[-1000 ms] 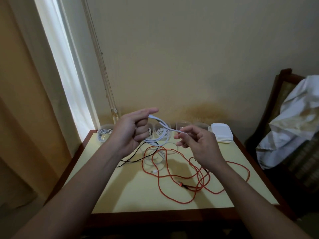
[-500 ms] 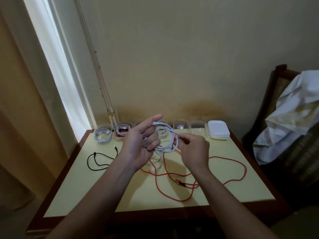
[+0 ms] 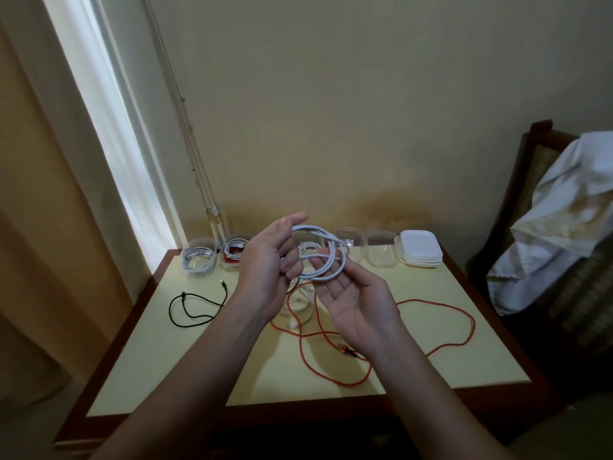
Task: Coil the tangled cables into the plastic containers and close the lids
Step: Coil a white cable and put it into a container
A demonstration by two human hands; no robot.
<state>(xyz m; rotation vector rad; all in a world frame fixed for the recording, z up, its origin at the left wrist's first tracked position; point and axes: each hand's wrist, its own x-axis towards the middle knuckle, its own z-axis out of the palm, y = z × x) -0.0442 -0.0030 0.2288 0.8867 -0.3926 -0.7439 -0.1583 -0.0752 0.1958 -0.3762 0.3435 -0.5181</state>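
Behind left hand (image 3: 268, 270), white cable (image 3: 331, 276) coil partly hidden.

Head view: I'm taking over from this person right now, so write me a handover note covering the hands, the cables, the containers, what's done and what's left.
Left hand grips the white cable coil, held above the table.
Right hand is open, palm up, just under the coil.
The orange cable, black cable and loose white cable lie uncoiled on the table.
Done: the far-left container, second container and third container hold coiled cables, but none has a lid on.
Left: drop this coil into an empty container, coil the other cables, then fit lids from the lid stack.
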